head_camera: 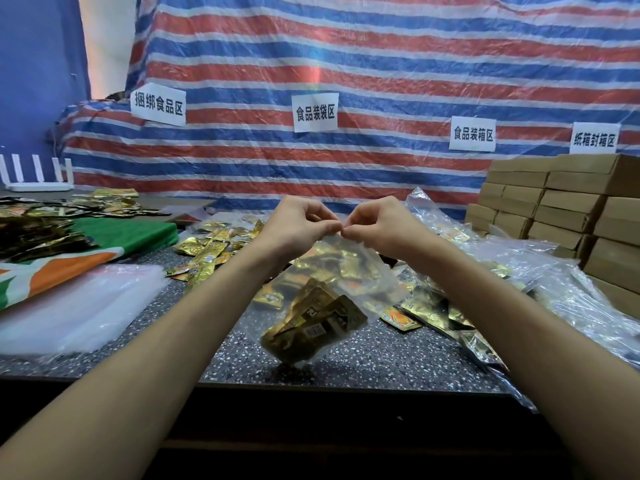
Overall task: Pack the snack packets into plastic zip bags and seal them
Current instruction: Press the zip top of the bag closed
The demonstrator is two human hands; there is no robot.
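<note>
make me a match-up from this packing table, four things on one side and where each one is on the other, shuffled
Things
1. zip bag
2. boxes
3. empty bags
4. router

Places
a. far left, at the back of the table
b. stacked at the right
c. in the air, top pinched by the left hand and right hand
d. lying flat at the left, near the front edge

Pairs: 1-c, 2-b, 3-d, 4-a
</note>
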